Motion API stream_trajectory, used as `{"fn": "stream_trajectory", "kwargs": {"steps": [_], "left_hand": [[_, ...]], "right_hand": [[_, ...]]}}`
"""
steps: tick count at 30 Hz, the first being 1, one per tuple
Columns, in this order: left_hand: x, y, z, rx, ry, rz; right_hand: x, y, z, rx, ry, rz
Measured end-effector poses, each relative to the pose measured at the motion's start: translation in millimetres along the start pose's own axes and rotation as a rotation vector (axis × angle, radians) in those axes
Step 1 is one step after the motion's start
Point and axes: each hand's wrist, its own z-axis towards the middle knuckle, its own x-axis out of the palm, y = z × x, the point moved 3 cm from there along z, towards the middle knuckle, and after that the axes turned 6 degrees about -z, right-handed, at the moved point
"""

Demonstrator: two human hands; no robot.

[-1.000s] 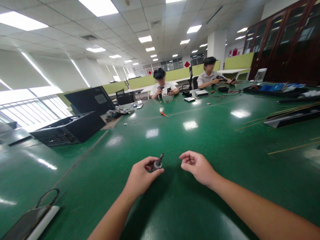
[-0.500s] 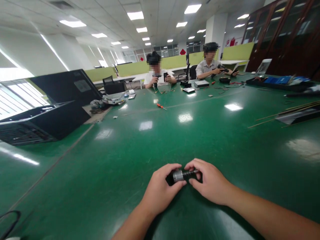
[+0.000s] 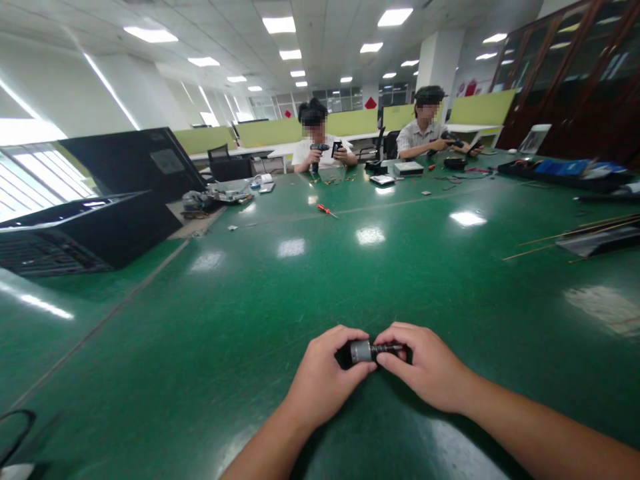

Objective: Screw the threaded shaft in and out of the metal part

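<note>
A small metal cylinder with a thin dark ribbed shaft (image 3: 361,351) lies sideways between my hands, low over the green table. My left hand (image 3: 330,367) curls round its silver body, fingers above and thumb below. Over the shaft on the right, my right hand (image 3: 425,363) is closed, its thumb and fingertips against the ribbed part near the body. Part of the cylinder's left end is in shadow inside my left palm. The far tip of the shaft reaches under my right fingers, partly hidden.
An orange screwdriver (image 3: 326,211) lies farther up the green table (image 3: 240,313). At left stands an open black computer case (image 3: 125,233) beside loose parts. Thin rods (image 3: 550,241) and a black tray (image 3: 560,175) are at right. Two people sit across the table, each holding a drill.
My right thumb and fingers have moved in to the left along the shaft, closer to the silver body. The left hand keeps its hold. The camera view has shifted slightly.
</note>
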Motion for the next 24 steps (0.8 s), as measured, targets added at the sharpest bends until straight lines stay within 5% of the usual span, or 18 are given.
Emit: {"fn": "stream_trajectory", "kwargs": {"steps": [24], "left_hand": [[-0.4, 0.9, 0.8, -0.001, -0.006, 0.022]], "right_hand": [[-1.2, -2.2, 1.6, -0.013, -0.043, 0.012]]}}
